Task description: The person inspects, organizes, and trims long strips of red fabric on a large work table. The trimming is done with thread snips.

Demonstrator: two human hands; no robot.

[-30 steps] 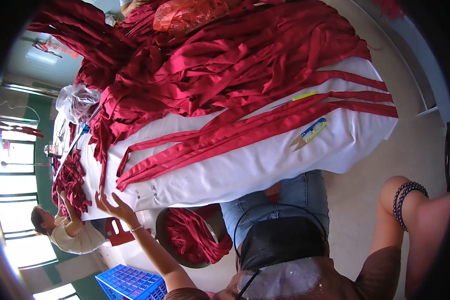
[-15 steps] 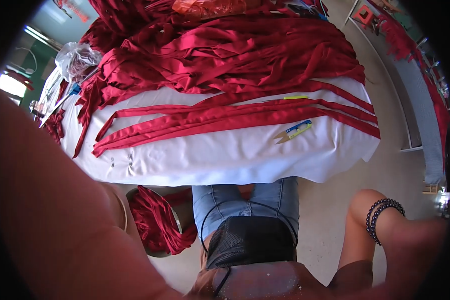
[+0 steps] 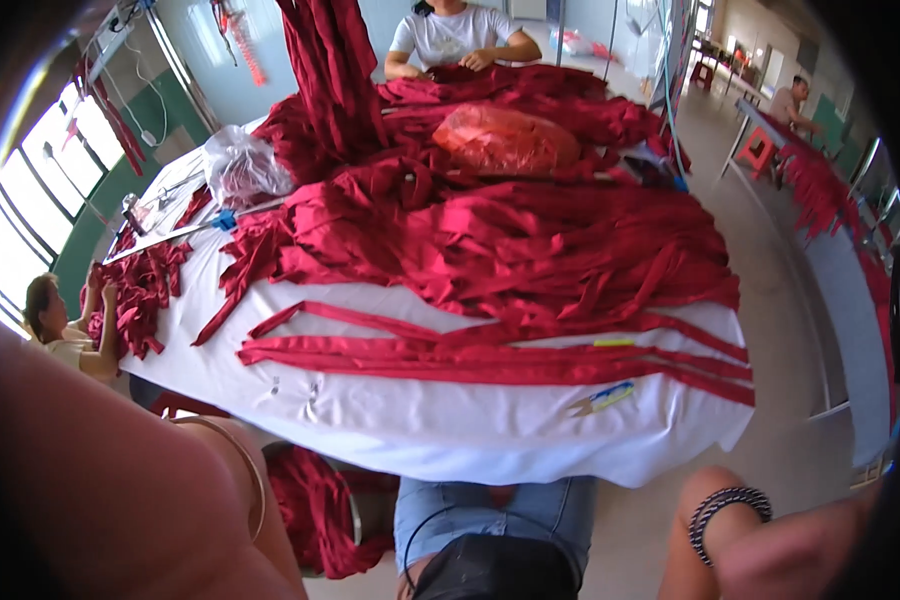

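Close to the camera, my left hand (image 3: 100,460) looms large at the left, with a thin bangle (image 3: 245,465) at the wrist; its fingers are out of sight. My right hand (image 3: 800,550) is raised at the lower right, blurred and cut off, below a dark beaded bracelet (image 3: 725,515). Neither hand touches the table. Several long red fabric strips (image 3: 490,362) lie across the white tablecloth (image 3: 420,425). Thread snips (image 3: 602,399) with blue and yellow handles rest in front of them. Behind is a big heap of red fabric strips (image 3: 530,235).
A red plastic bag (image 3: 505,140) and a clear bag (image 3: 245,168) sit among the fabric. A person (image 3: 460,40) works across the table, another (image 3: 70,325) at its left. Under the table stands a container of red fabric (image 3: 315,515). At right is another long table (image 3: 820,270).
My view has tilted up, so the table sits lower and the people and room beyond show. My right hand appears lower. The strips and snips keep their places on the cloth.
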